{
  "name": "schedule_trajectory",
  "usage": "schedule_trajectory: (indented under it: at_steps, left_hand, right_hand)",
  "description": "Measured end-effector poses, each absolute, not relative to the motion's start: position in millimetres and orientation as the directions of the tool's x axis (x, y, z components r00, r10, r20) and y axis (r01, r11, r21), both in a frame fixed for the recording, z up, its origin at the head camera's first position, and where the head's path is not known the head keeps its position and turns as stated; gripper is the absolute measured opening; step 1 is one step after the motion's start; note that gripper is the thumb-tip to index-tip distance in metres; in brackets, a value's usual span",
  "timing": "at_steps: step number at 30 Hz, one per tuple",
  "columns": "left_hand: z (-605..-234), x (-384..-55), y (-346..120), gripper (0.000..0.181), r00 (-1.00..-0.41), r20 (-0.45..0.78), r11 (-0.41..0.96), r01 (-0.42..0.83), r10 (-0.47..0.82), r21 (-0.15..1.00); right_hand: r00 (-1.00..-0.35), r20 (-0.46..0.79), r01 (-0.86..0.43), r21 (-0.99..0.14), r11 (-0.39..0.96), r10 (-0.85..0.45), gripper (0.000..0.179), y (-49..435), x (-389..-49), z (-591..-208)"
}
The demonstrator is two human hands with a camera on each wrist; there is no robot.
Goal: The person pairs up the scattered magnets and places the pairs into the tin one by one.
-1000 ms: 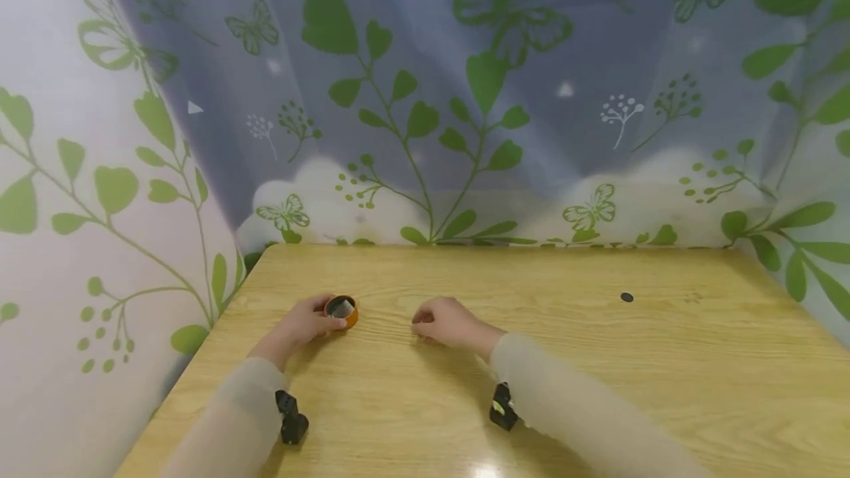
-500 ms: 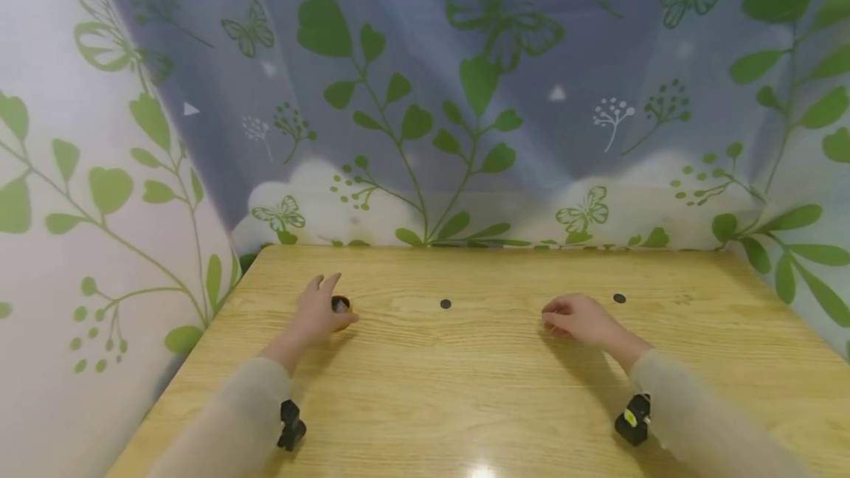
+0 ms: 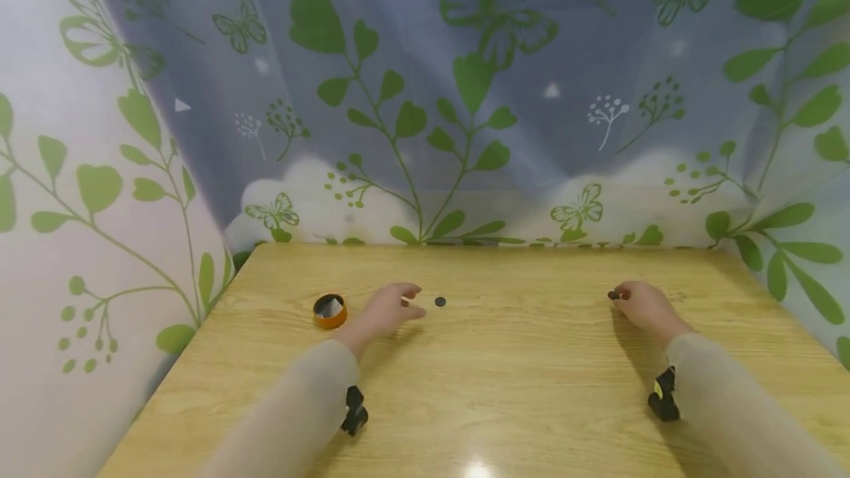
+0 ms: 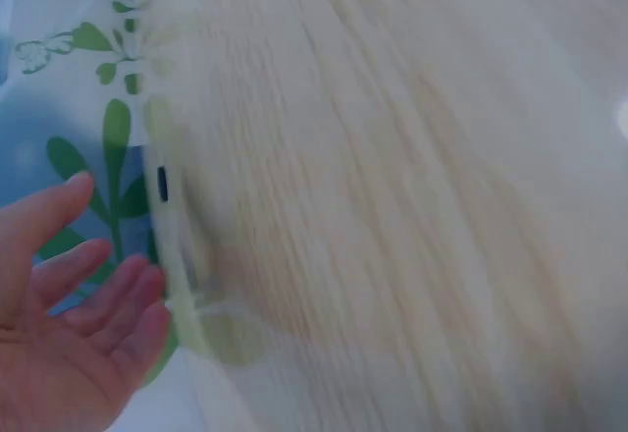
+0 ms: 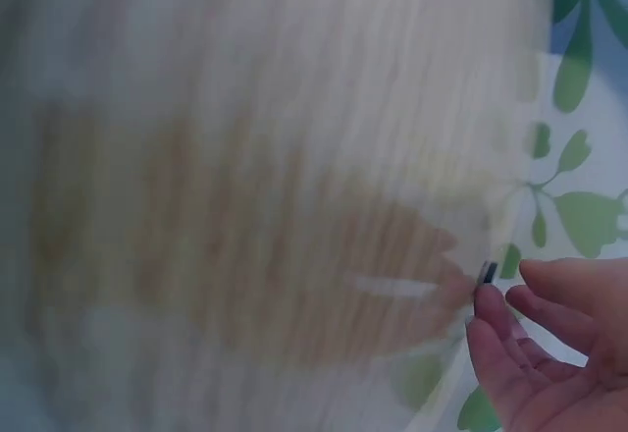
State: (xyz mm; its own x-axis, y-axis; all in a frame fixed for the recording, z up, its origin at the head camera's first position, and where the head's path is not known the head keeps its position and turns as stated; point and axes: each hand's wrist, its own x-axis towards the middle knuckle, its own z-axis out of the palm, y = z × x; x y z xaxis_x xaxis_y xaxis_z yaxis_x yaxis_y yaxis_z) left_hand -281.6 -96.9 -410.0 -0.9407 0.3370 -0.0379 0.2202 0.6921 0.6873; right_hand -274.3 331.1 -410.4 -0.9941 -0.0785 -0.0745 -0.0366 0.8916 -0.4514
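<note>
My left hand [image 3: 390, 306] is spread with thumb and fingers parted, just left of a small flat black disc [image 3: 440, 302] on the table. In the left wrist view that hand's palm and loosely bent fingers show, with nothing in them. At the right, my right hand [image 3: 644, 306] has its fingertips at a second black disc [image 3: 612, 295]. The right wrist view shows this disc [image 5: 488, 272] beside a fingertip, with a gap to the thumb. A small round orange container [image 3: 330, 311], dark inside with something pale in it, stands left of my left hand.
The wooden table [image 3: 518, 375] reaches back to a blue-and-white curtain [image 3: 531, 131] with green leaves and butterflies. A black wrist camera [image 3: 355, 410] is strapped at the left sleeve, another camera [image 3: 664, 395] at the right.
My left hand has let go of the orange container and moved right toward the middle disc. My right hand has left that disc on the table and moved right to the other disc.
</note>
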Motion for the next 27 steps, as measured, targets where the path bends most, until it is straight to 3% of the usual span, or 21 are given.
schedule_trajectory:
  at_steps: [5, 9, 13, 17, 20, 27]
  left_hand:
    - [-420.4, -290.9, -75.9, 0.049, -0.927, -0.136, 0.733, 0.181, 0.351, 0.656]
    - [-421.8, -294.6, -63.9, 0.048, -0.939, -0.134, 0.794, 0.184, 0.315, 0.579]
    - [-422.2, -300.7, -55.0, 0.037, -0.946, -0.106, 0.869, 0.233, 0.307, 0.437]
    - [-422.4, -305.1, -46.8, 0.023, -0.955, -0.095, 0.913, 0.235, 0.28, 0.334]
    - [-421.8, -306.7, -41.6, 0.016, -0.96, -0.098, 0.917, 0.215, 0.261, 0.335]
    - [-418.8, -309.6, -31.6, 0.011, -0.963, -0.073, 0.868, 0.2, 0.26, 0.454]
  right_hand:
    - [-0.99, -0.072, -0.086, -0.359, 0.929, -0.12, 0.034, 333.8, -282.6, -413.9]
    - [-0.986, -0.09, -0.105, -0.33, 0.938, -0.142, 0.033, 333.1, -286.1, -415.0]
    - [-0.985, -0.085, -0.117, -0.311, 0.943, -0.15, 0.032, 333.5, -288.0, -415.8]
    - [-0.983, -0.061, -0.143, -0.331, 0.933, -0.172, 0.019, 333.6, -287.8, -416.1]
    - [-0.983, -0.048, -0.15, -0.369, 0.917, -0.18, 0.009, 331.8, -285.6, -416.6]
    - [-0.978, -0.076, -0.143, -0.427, 0.893, -0.193, 0.007, 318.9, -284.9, -412.8]
